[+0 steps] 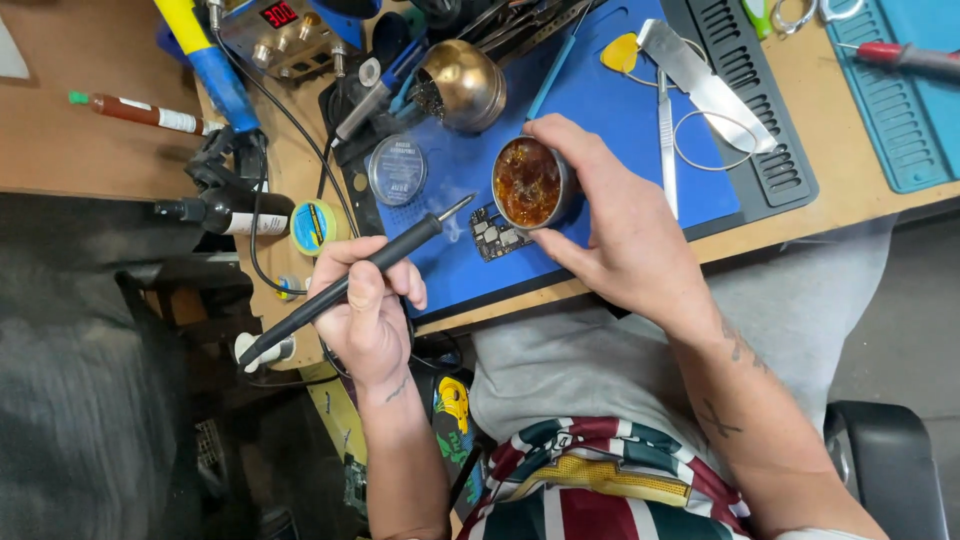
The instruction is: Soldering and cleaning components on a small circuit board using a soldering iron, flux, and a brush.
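On a blue mat (pixel 600 130) laid over a wooden bench (pixel 60 110), the left hand (pixel 368 310) has its fingers closed around a black soldering iron (pixel 345 283), its tip pointing up and right, away from the knuckles, with a wisp of smoke just off the point. The right hand (pixel 625 225) grips a small round tin (pixel 530 183) of amber flux between thumb and fingertips, held just above the mat. A small circuit board (pixel 497 233) lies on the mat between the iron's tip and the right thumb, just below the tin. Beyond the left fingers sits a round lid (pixel 396 170), and further off a brass-coloured tip cleaner (pixel 462 85). Past the right fingertips lie tweezers (pixel 666 140), a flat metal spatula (pixel 705 85) and a yellow pick (pixel 620 52). To the left of the left hand stand a dark bottle (pixel 235 212) and a reel of braid (pixel 314 225); a solder station (pixel 285 35) with a red display sits at the bench's far edge. A teal mat (pixel 900 100) holds a red screwdriver (pixel 905 57) well to the right. The floor beside the bench is dark, and a black chair arm (pixel 890 460) shows by the right forearm.
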